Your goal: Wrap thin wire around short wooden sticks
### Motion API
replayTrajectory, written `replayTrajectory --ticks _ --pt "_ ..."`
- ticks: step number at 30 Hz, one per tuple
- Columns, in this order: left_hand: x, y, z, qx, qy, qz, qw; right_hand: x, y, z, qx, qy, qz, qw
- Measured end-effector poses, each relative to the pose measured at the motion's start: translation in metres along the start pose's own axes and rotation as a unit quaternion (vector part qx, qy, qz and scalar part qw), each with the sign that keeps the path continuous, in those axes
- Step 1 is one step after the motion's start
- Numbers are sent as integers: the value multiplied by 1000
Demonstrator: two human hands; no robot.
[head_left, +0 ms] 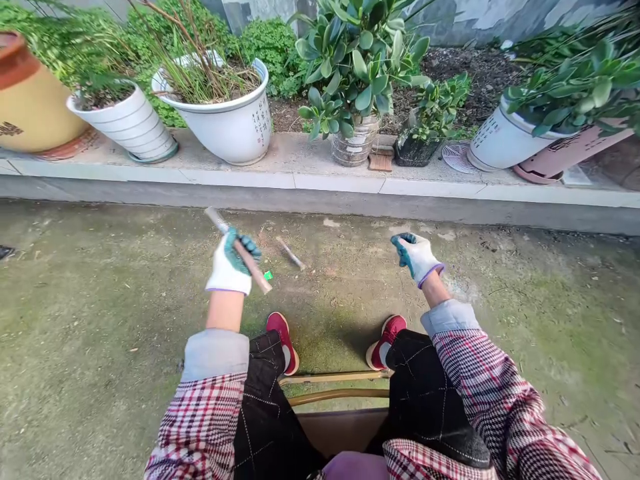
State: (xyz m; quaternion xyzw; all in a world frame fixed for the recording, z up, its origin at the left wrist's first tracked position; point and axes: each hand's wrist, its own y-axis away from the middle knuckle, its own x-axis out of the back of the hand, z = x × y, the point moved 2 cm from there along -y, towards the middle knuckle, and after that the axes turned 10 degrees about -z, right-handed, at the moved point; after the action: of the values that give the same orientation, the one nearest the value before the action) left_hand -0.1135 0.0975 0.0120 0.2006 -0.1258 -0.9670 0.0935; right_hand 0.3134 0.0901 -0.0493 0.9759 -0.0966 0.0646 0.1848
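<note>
My left hand, in a white glove with a green coated palm, is closed around a thin straight stick. The stick slants, pale grey at its upper end and brown at its lower end. Its exact kind is unclear. My right hand, gloved the same way, is held above the ground well to the right with its fingers curled together. Whatever they may hold is hidden. Between the hands a short thin stick-like piece lies on the ground. A small bright green scrap shows beside the held stick's lower end.
A low tiled ledge runs across ahead, bearing a white pot, a striped white pot, a leafy plant in a clear wrapped pot and others. My red shoes stand apart before a seat with a tan bar.
</note>
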Motion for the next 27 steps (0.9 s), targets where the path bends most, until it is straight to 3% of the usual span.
replayTrajectory --ticks 2,6,9,12,14,18,21,23,25,27 --pt "-14 1 -10 16 39 -35 998 -28 4 -4 18 5 -60 998" --pt "-58 19 -31 59 37 -168 983 -88 27 -16 41 -61 -189 979" --pt "-86 39 -41 95 -6 -257 962 -128 53 -25 96 -130 -329 930" --pt "-96 52 -46 109 -70 -285 950 -152 77 -28 142 -178 -442 868" --pt "-95 54 -48 123 -72 -281 949 -155 87 -26 136 -169 -472 854" --pt "-82 48 -45 125 -29 -256 958 -140 89 -22 66 -98 -496 860" --pt "-73 38 -41 120 -73 -220 965 -124 83 -25 26 -112 -439 891" --pt "-68 33 -41 122 -160 -194 960 -117 81 -30 1 -85 -389 917" --pt "-64 29 -43 118 -300 -172 931 -113 82 -37 14 -8 -369 929" --pt "-63 28 -49 103 -467 -168 862 -112 84 -43 68 70 -363 927"
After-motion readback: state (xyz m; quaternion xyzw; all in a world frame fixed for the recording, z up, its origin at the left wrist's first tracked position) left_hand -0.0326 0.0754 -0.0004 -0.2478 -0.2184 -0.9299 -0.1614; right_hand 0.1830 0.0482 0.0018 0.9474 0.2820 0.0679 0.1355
